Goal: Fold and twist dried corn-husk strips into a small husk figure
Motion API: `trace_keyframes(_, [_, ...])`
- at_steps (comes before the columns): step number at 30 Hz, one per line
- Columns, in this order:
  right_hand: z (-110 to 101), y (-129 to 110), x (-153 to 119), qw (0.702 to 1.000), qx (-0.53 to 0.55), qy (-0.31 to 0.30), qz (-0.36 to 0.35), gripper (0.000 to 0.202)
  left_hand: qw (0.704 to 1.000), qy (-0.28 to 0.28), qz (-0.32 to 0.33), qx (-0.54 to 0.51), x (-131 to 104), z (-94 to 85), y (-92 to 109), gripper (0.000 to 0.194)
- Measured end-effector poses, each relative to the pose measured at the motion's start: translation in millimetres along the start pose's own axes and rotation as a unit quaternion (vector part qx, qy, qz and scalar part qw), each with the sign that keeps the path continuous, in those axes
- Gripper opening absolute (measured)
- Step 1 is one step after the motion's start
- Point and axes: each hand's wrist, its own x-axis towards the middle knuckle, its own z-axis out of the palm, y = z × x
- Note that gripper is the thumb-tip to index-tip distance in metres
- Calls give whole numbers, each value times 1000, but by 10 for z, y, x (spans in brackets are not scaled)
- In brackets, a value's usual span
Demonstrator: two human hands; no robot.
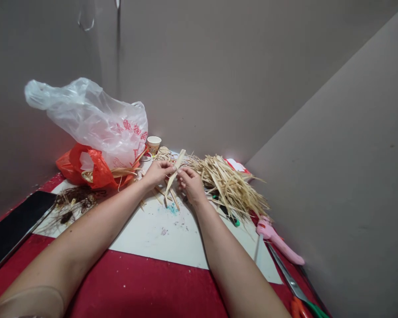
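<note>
Between my two hands is a pale, flat dried leaf strip (180, 159), tilted, its upper end pointing away from me and its lower end tapering toward the white sheet. My left hand (159, 172) pinches it near the middle from the left. From the right, my right hand (191, 184) grips it with thumb and fingertips, close beside the left fingers. A large bundle of dried straw-coloured strips (230, 183) lies just right of my right hand. Several loose strips rest on the sheet under my hands.
A white sheet (159, 240) covers part of the red table (146, 282). Plastic bags (102, 119), a paper cup (154, 144), dark root-like fibres (74, 201) and a black tablet-like device (16, 225) are around the left. At right lie a pink-handled tool (278, 240) and scissors (293, 285), beside grey walls.
</note>
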Motion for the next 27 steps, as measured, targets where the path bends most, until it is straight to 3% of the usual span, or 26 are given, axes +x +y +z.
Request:
trace_keyframes(3, [-46, -3, 35, 999, 29, 38, -1, 38, 999, -41, -11, 4, -10, 13, -15, 21])
trace_keyframes(7, [-77, 24, 62, 999, 28, 28, 0, 32, 996, -74, -39, 12, -26, 53, -67, 16])
trace_keyframes(18, [-75, 99, 95, 999, 43, 21, 8, 35, 998, -22, -33, 51, -23, 76, -107, 16])
trace_keyframes(24, [-94, 58, 116, 991, 120, -33, 54, 34, 997, -43, -65, -18, -7, 37, -90, 15])
trace_keyframes(27, [-100, 39, 117, 990, 125, -32, 52, 33, 995, -61, -76, -28, -5, 12, -84, 17])
